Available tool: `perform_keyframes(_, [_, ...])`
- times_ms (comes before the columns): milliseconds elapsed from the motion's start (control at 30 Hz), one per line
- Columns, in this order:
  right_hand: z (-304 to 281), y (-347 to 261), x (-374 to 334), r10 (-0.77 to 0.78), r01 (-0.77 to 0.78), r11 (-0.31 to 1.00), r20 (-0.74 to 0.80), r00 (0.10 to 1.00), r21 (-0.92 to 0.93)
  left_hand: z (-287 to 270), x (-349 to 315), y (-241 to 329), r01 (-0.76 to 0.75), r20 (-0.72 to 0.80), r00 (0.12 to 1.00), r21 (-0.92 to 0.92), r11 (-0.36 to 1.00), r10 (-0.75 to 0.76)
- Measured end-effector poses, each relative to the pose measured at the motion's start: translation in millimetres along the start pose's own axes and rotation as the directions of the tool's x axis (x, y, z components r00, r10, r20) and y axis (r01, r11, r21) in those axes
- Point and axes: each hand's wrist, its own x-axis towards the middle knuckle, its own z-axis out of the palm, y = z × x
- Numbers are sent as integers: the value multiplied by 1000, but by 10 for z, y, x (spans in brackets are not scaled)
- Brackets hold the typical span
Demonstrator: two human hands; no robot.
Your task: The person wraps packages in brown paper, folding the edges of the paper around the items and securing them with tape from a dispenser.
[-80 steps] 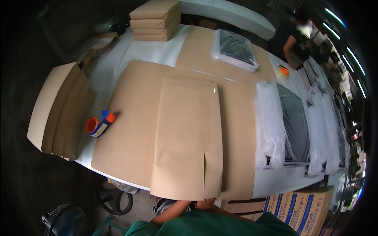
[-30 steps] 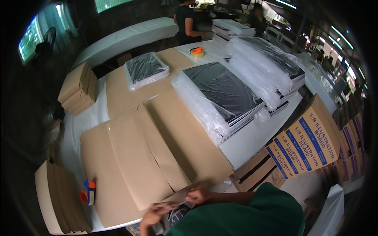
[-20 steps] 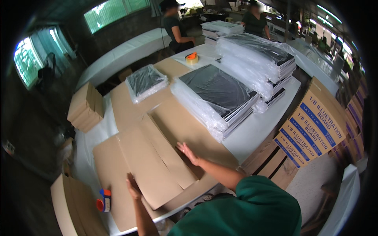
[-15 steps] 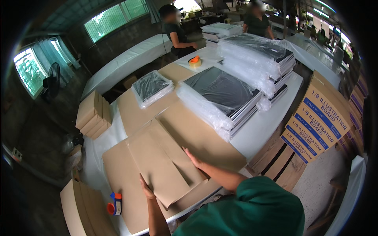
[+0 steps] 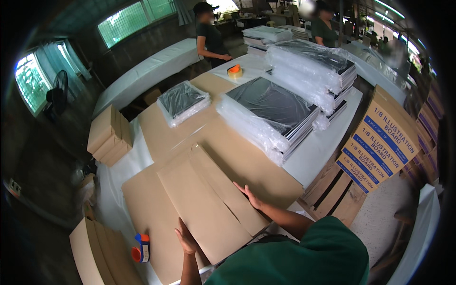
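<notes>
A flat brown cardboard wrapper (image 5: 204, 204) lies in front of me, its folded panels meeting along a narrow slanting seam. My left hand (image 5: 185, 240) rests against its left side near the front, fingers stretched out. On the opposite edge, my right hand (image 5: 248, 195) lies with fingers extended and slightly apart. Neither hand is closed around anything. Whatever the wrapper may contain is hidden. Beneath it spreads a larger brown cardboard sheet (image 5: 142, 199). A blue and orange tape dispenser (image 5: 141, 248) stands on that sheet, left of my left hand.
Plastic-wrapped stacks of dark boards (image 5: 270, 107) occupy the table's far right. A smaller wrapped stack (image 5: 183, 102) and a tape roll (image 5: 234, 71) lie farther back. Brown cartons (image 5: 110, 135) stand at the left edge. Printed boxes (image 5: 380, 142) sit on a wooden pallet at right. Two people stand beyond.
The wrapper's raised panel has come down flatter, and the gap along its right side has narrowed to a seam. Both hands have shifted slightly right with the wrapper.
</notes>
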Motion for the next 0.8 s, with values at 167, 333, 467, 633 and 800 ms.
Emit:
perform_keyframes(167, [230,-82,-37,-47,72,969,-111,993,236,141,-25,-110,-72,-125,986,264,962,108])
perform_keyframes(333, [372,306,94,-81,278,863,-429,900,421,239,44,-307,-218,-418,875,112,970,245])
perform_keyframes(467, [408,365,117,-155,357,898,-574,804,257,180,109,-445,-305,-579,776,5,952,252])
perform_keyframes(633, [40,340,-62,-305,191,920,-320,897,-341,15,-135,-289,-201,-276,936,90,975,219])
perform_keyframes(800, [-92,-546,-201,-73,144,831,150,986,-538,-358,-362,362,-60,99,995,770,635,-26])
